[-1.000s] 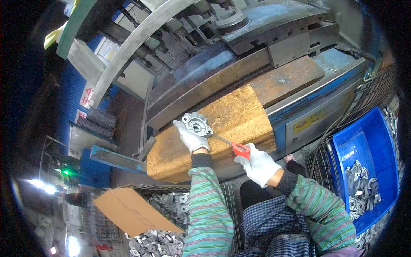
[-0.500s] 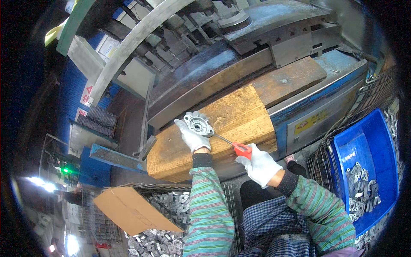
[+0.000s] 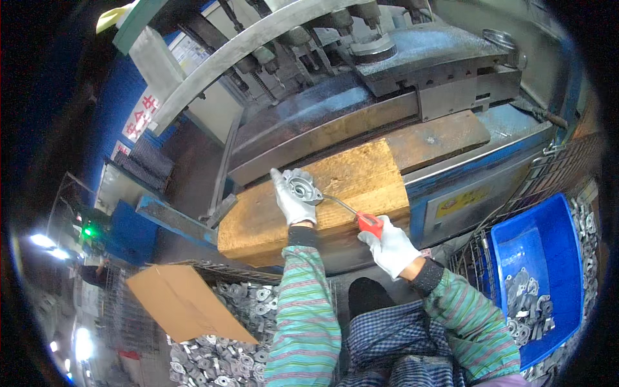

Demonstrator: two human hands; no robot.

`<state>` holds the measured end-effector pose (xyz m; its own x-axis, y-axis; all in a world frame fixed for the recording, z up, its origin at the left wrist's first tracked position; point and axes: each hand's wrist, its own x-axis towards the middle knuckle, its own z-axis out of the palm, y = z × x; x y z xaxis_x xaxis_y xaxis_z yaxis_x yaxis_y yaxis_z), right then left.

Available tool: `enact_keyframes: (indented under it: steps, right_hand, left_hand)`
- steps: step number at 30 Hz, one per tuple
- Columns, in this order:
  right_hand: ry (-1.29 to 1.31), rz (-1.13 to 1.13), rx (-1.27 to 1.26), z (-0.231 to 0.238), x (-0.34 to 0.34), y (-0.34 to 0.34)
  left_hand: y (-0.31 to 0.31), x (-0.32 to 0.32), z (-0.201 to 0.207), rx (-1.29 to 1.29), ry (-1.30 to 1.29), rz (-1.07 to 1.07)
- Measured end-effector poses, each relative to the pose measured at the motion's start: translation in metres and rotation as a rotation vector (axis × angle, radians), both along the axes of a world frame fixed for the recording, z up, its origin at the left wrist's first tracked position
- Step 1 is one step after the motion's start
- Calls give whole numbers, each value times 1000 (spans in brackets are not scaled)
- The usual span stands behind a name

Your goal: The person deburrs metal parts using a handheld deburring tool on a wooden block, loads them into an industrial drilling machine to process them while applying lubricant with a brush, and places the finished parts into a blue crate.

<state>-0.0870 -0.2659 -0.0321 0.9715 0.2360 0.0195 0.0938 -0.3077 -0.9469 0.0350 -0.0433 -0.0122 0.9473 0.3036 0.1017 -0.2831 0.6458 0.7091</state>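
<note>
Your left hand (image 3: 291, 203) has its gloved fingers wrapped around a round grey metal casting (image 3: 303, 187), holding it on edge near the back of the wooden board (image 3: 361, 187) that serves as your desk in front of the blue press (image 3: 451, 193). Your right hand (image 3: 390, 248) is clenched on the red handle of a screwdriver (image 3: 361, 218), and its thin shaft reaches to the casting, with the tip at or inside the central bore.

The main risk, as I judge it, is the tip slipping. You are pushing steel toward your own left palm, and if it skates off the rim, the glove is all that stands between the blade and your hand. Keep your left fingers off the line of the shaft.

The casting is only steadied, not clamped, so a hard pry could twist it out of your grip and send it off the board toward the wire basket of castings (image 3: 219, 361) below, beside the cardboard sheet (image 3: 184, 303).

The blue bin (image 3: 567, 258) on your right sits well apart.
</note>
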Motion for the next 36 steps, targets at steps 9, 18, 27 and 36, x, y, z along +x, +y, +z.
enact_keyframes:
  steps: [9, 18, 27, 36]
  right_hand:
    - [7, 63, -70, 13, 0, -4]
    - [-15, 74, -133, 15, 2, 3]
    - [-30, 58, -145, 5, 8, 5]
    - [-21, 55, -93, 0, 9, 8]
  left_hand:
    - [7, -22, 9, -96, 142, 88]
    - [12, -15, -5, -71, 127, 124]
    - [13, -8, -12, 12, 82, 171]
    - [10, -11, -9, 76, 98, 238]
